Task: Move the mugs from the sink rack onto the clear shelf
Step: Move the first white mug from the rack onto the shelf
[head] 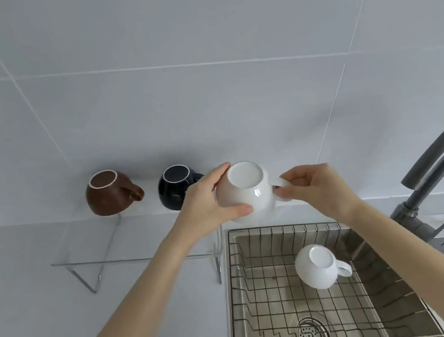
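An upside-down white mug [248, 190] is held in the air over the right end of the clear shelf [106, 256]. My left hand [206, 203] wraps its body from the left. My right hand [315, 191] pinches its handle from the right. A brown mug [110, 193] and a black mug [176, 186] stand upside down on the shelf, handles pointing right. A second white mug [319, 265] rests upside down in the wire sink rack [253, 295], below my right forearm.
The steel sink [398, 297] holds the rack, with a drain strainer [312, 335] at its bottom. A grey curved faucet [437, 161] rises at the right. A white tiled wall stands behind the shelf. White counter lies left of the sink.
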`<state>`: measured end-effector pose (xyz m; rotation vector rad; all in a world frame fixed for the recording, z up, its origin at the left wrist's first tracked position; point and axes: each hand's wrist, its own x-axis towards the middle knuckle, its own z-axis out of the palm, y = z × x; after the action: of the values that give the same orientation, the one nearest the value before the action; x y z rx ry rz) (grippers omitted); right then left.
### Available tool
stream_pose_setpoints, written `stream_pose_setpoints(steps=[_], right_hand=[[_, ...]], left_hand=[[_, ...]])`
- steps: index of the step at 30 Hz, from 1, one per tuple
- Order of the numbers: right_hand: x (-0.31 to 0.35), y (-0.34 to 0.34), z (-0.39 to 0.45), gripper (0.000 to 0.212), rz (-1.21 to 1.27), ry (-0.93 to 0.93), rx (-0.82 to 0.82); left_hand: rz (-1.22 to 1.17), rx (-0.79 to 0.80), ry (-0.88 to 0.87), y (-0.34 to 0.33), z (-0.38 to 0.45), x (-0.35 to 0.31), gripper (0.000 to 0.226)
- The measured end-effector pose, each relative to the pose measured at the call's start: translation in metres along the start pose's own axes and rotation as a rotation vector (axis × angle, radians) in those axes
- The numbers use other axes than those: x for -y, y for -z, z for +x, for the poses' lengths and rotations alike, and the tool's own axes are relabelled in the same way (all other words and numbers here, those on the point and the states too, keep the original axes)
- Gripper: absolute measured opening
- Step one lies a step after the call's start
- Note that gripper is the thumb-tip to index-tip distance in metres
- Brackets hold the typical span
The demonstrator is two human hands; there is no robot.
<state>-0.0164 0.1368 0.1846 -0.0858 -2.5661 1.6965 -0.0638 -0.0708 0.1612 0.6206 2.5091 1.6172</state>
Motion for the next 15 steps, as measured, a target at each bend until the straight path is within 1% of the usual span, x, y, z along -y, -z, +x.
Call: stream_pose_setpoints(steps=[3, 6, 8, 12, 15], right_hand=[[0.023, -0.030, 0.009, 0.007, 0.030, 0.048, 0.051], [0.040, -0.072, 0.019, 0.009, 0.061, 0.067, 0.090], [0.046, -0.102, 0.026, 0.011, 0.090, 0.072, 0.122], [0.050, -0.161, 0.041, 0.008, 0.122, 0.057, 0.193], [0.048, -0.198, 0.051, 0.009, 0.115, 0.043, 0.228]], left_hand=[[0.040, -0.022, -0.004, 0.041, -0.009, -0.001, 0.098], [0.105, -0.081, 0.011, 0.083, -0.020, 0.009, 0.097], [0.109, -0.119, 0.044, 0.108, -0.027, 0.021, 0.099], [0.089, -0.161, 0.121, 0.149, -0.044, 0.053, 0.094], [0.084, -0.182, 0.188, 0.170, -0.052, 0.080, 0.102]])
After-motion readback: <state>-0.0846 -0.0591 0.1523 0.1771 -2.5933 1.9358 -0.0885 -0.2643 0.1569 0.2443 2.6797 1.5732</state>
